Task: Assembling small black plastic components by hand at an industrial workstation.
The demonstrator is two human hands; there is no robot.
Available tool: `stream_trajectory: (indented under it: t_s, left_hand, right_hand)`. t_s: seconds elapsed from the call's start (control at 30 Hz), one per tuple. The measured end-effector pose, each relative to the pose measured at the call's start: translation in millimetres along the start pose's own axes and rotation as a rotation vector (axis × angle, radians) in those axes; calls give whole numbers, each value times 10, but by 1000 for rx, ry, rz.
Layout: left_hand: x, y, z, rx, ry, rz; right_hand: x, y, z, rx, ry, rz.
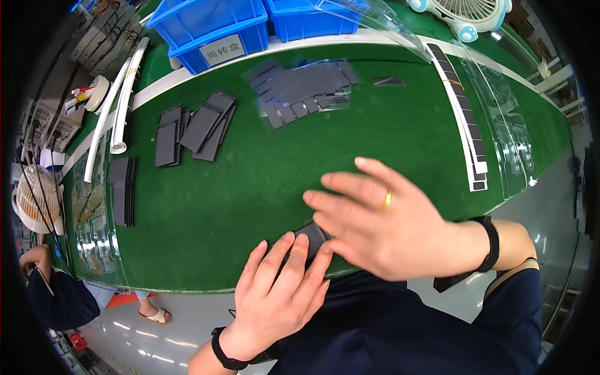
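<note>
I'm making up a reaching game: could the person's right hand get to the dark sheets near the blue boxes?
Probably yes. The right hand has its fingers spread, and only bare green table shows between them and the dark sheets, so the way looks free.

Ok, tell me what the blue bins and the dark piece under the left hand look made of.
Blue bins: probably moulded plastic, semi-glossy, from smooth, evenly coloured walls. Dark piece: matte, perhaps plastic, from its dull surface; the left hand covers much, so uncertain.
</note>
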State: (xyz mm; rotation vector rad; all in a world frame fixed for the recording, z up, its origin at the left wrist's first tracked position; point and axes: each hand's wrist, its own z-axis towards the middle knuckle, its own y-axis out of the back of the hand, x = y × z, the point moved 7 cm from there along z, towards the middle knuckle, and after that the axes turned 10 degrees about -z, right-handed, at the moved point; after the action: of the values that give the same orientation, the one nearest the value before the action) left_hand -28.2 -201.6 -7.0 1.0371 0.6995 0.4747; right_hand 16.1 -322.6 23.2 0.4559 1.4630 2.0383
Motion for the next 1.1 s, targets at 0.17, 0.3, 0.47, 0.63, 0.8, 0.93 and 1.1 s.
stream_trajectory:
  t_s: [0.17, 0.3, 0.47, 0.63, 0.8, 0.93, 1.1]
  left_hand:
    - [-6, -11, 20, -7, -3, -42]
    - [21, 83, 60, -5, 47, -143]
    - [270, 322, 315, -202, 219, -395]
    - [356, 129, 525, -50, 487, -718]
    - [393, 98, 576, -16, 469, -725]
    - [378, 97, 574, 8, 456, -677]
    - [391, 56, 578, 9, 409, -712]
  right_hand:
    - [-451, -84, -8, 113, -403, 589]
    - [-413, -239, 124, 248, -423, 741]
    - [-447, -371, 145, 429, -503, 792]
    - [-349, -303, 28, 205, -448, 665]
    - [-330, -265, -31, 209, -468, 735]
    - [-292, -115, -250, -6, -522, 784]
    - [108, -27, -502, -67, -147, 179]
